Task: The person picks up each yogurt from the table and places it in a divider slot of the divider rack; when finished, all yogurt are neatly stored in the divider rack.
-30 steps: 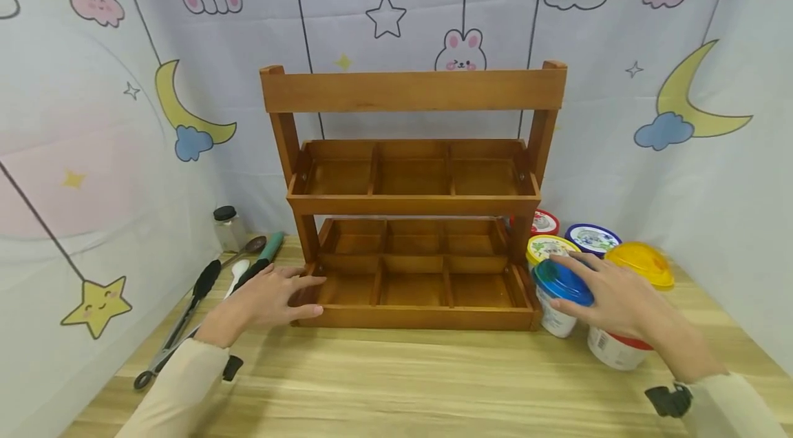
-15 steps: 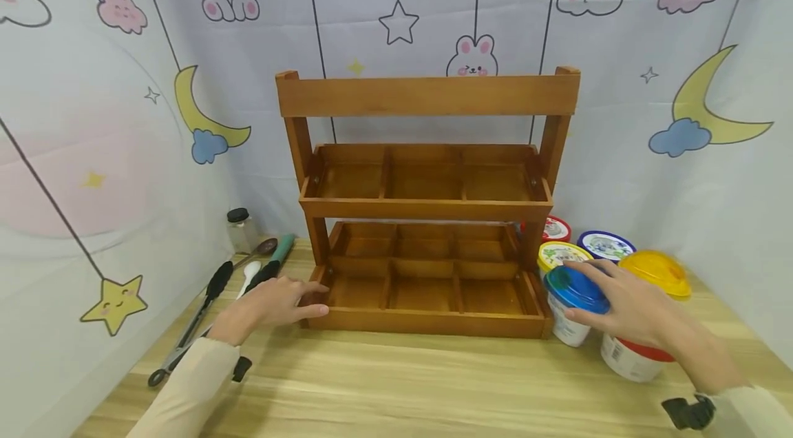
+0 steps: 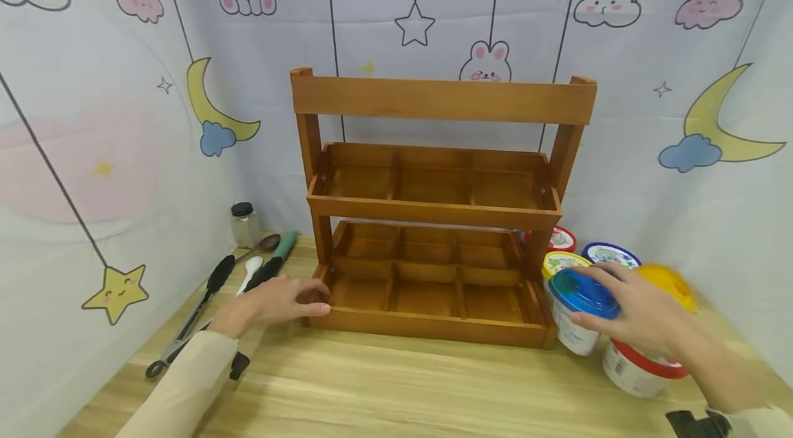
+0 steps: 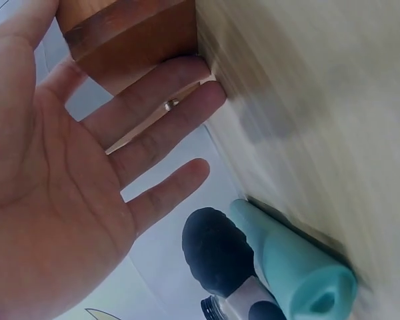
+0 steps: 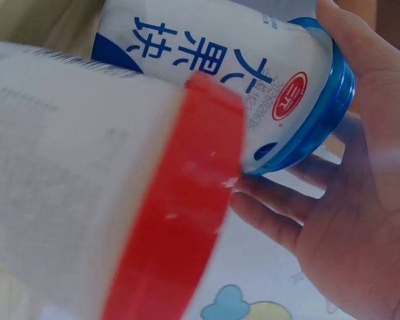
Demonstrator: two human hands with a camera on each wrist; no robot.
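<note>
Wooden rack [image 3: 434, 211] (nine compartments [image 3: 423, 297]) — right fingers [image 5: 273, 225] grip one cup [image 3: 576, 321].

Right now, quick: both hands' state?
Left hand: open, at the left end of the wooden rack.
Right hand: closed around the blue-lidded tub.

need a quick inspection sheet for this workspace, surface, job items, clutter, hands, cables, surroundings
Surface: wood-grain table, in view toward the front.
Job's things: wooden rack, upright with divided tiers; blue-lidded tub beside its right end.
Clutter: black-tipped tongs, teal-handled utensil and black-capped jar at left; red-rimmed tub and yellow dome at right.
Left hand: at the rack's left front corner; firmness of contact unclear.
Right hand: holds the blue-lidded tub around its lid.
Cables: nothing seen.
Surroundings: pale cartoon-print cloth behind and at both sides.
</note>
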